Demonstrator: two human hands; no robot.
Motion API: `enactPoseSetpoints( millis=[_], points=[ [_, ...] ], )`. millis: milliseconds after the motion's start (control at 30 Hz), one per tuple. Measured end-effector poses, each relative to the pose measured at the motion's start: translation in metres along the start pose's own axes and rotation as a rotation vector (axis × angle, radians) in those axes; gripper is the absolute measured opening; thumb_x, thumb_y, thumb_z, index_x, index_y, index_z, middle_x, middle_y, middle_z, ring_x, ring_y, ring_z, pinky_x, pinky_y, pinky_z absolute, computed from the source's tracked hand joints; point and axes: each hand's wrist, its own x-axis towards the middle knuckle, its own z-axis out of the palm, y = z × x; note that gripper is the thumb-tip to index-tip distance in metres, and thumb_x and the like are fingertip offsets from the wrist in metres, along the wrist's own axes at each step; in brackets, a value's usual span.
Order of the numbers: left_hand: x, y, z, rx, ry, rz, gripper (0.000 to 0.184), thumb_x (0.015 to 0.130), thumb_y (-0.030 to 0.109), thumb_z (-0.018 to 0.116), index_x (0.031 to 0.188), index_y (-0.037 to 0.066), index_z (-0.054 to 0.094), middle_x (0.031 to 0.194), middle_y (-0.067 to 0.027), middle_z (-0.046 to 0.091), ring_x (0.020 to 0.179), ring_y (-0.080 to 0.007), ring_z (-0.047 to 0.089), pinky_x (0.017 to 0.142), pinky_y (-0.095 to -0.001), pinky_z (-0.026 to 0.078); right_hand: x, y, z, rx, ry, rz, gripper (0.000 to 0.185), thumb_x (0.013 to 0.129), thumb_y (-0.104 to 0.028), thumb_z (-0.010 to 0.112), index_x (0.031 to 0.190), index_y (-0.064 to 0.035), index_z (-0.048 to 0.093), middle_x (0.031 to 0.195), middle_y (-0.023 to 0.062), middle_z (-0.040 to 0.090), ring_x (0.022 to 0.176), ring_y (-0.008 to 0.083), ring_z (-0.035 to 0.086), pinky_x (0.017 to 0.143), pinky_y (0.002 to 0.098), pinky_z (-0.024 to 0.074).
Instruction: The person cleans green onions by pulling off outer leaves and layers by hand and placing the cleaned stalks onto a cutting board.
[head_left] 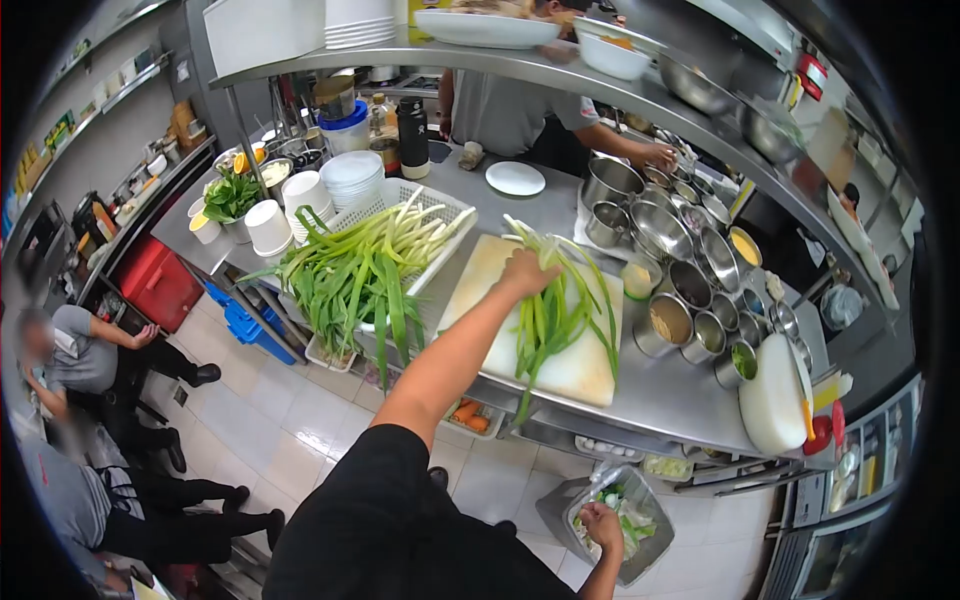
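Observation:
My left hand (528, 274) reaches across to the white cutting board (470, 290) and is closed round the upper part of a bunch of green onions (545, 325). Their long green leaves fan out over the board, and some hang past its front edge. Low on the right, my right hand (602, 524) is over a grey bin (655, 560) holding leafy scraps (632, 520). Its fingers are curled, and what they hold, if anything, cannot be made out. Left of the board, a white perforated basket (455, 237) carries a large heap of green onions (350, 265).
Metal pots and containers (660, 230) crowd the counter's right side, near a thick white board (770, 395). A white plate (515, 179) lies behind my board. Across the counter, a co-worker's hand (655, 155) is among the containers. An overhead shelf (400, 52) holds dishes. People sit at left.

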Motion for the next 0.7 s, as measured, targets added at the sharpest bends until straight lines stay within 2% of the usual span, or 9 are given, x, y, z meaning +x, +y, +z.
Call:
enactPoseSetpoints(
  millis=[100, 167, 233, 300, 367, 500, 567, 667, 700],
  points=[
    [-0.025, 0.004, -0.012, -0.104, 0.271, 0.360, 0.071, 0.083, 0.033, 0.066, 0.135, -0.004, 0.036, 0.111, -0.0230, 0.058, 0.092, -0.0352, 0.061, 0.081, -0.0402, 0.050, 0.025, -0.089, -0.016, -0.218, 0.162, -0.108, 0.014, 0.084, -0.015, 0.061, 0.088, -0.0010, 0.063, 0.066, 0.0011, 0.060, 0.058, 0.0119, 0.053, 0.055, 0.0284, 0.0435],
    [-0.076, 0.029, -0.072, -0.553, 0.025, 0.362, 0.064, 0.083, 0.023, 0.066, 0.135, -0.002, 0.039, 0.100, -0.0175, 0.061, 0.081, -0.0277, 0.061, 0.076, -0.0367, 0.050, 0.046, -0.173, -0.021, 0.051, 0.171, -0.150, 0.014, 0.086, -0.007, 0.056, 0.097, -0.0017, 0.064, 0.067, 0.0037, 0.060, 0.062, 0.0130, 0.055, 0.059, 0.0274, 0.0449],
    [-0.128, 0.022, -0.108, -0.449, 0.041, 0.538, 0.058, 0.083, 0.018, 0.066, 0.133, 0.001, 0.044, 0.089, -0.0109, 0.060, 0.066, -0.0181, 0.057, 0.064, -0.0310, 0.049, 0.079, -0.240, -0.020, 0.044, 0.252, -0.412, 0.019, 0.089, -0.008, 0.055, 0.105, -0.0004, 0.061, 0.074, 0.0022, 0.060, 0.065, 0.0099, 0.055, 0.059, 0.0245, 0.0437],
    [-0.188, 0.003, -0.147, -0.500, -0.061, 0.504, 0.054, 0.081, 0.017, 0.069, 0.130, 0.004, 0.050, 0.079, -0.0053, 0.058, 0.057, -0.0112, 0.053, 0.054, -0.0278, 0.046, 0.124, -0.304, -0.008, 0.162, 0.218, -0.559, 0.024, 0.090, -0.010, 0.055, 0.111, 0.0016, 0.058, 0.081, 0.0034, 0.059, 0.067, 0.0096, 0.055, 0.060, 0.0235, 0.0439],
    [-0.241, -0.033, -0.163, -0.521, 0.085, 0.497, 0.052, 0.076, 0.015, 0.075, 0.124, 0.007, 0.055, 0.072, -0.0015, 0.055, 0.051, -0.0079, 0.046, 0.047, -0.0246, 0.042, 0.143, -0.397, 0.015, 0.278, 0.080, -0.579, 0.025, 0.090, -0.010, 0.055, 0.111, 0.0021, 0.058, 0.082, 0.0047, 0.059, 0.069, 0.0096, 0.055, 0.062, 0.0245, 0.0450],
    [-0.342, -0.113, -0.184, -0.485, 0.205, -0.060, 0.047, 0.076, 0.017, 0.074, 0.119, 0.008, 0.058, 0.073, -0.0012, 0.054, 0.051, -0.0067, 0.044, 0.047, -0.0222, 0.040, 0.222, -0.512, 0.107, 0.121, -0.141, -0.884, 0.024, 0.089, -0.015, 0.057, 0.108, 0.0007, 0.060, 0.095, 0.0087, 0.062, 0.082, 0.0152, 0.059, 0.075, 0.0281, 0.0470],
    [-0.387, -0.153, -0.190, -0.340, 0.212, -0.422, 0.046, 0.077, 0.018, 0.073, 0.117, 0.002, 0.058, 0.078, -0.0077, 0.058, 0.058, -0.0138, 0.052, 0.054, -0.0260, 0.046, 0.255, -0.566, 0.157, -0.146, -0.177, -0.974, 0.032, 0.087, -0.022, 0.060, 0.108, 0.0019, 0.059, 0.099, 0.0132, 0.064, 0.088, 0.0211, 0.062, 0.078, 0.0313, 0.0477],
    [-0.465, -0.208, -0.188, -0.107, 0.268, -0.630, 0.049, 0.080, 0.028, 0.069, 0.115, -0.004, 0.056, 0.092, -0.0195, 0.063, 0.078, -0.0278, 0.062, 0.070, -0.0356, 0.051, 0.340, -0.578, 0.236, -0.462, -0.116, -1.090, 0.039, 0.084, -0.029, 0.061, 0.107, 0.0023, 0.059, 0.099, 0.0154, 0.065, 0.087, 0.0229, 0.062, 0.077, 0.0335, 0.0481],
    [-0.486, -0.212, -0.192, 0.013, 0.023, -0.812, 0.052, 0.082, 0.032, 0.066, 0.115, -0.006, 0.055, 0.099, -0.0236, 0.062, 0.088, -0.0334, 0.061, 0.077, -0.0399, 0.050, 0.357, -0.592, 0.263, -0.645, -0.009, -1.143, 0.042, 0.082, -0.033, 0.062, 0.103, 0.0034, 0.059, 0.099, 0.0180, 0.064, 0.088, 0.0247, 0.062, 0.078, 0.0349, 0.0481]
  ],
)
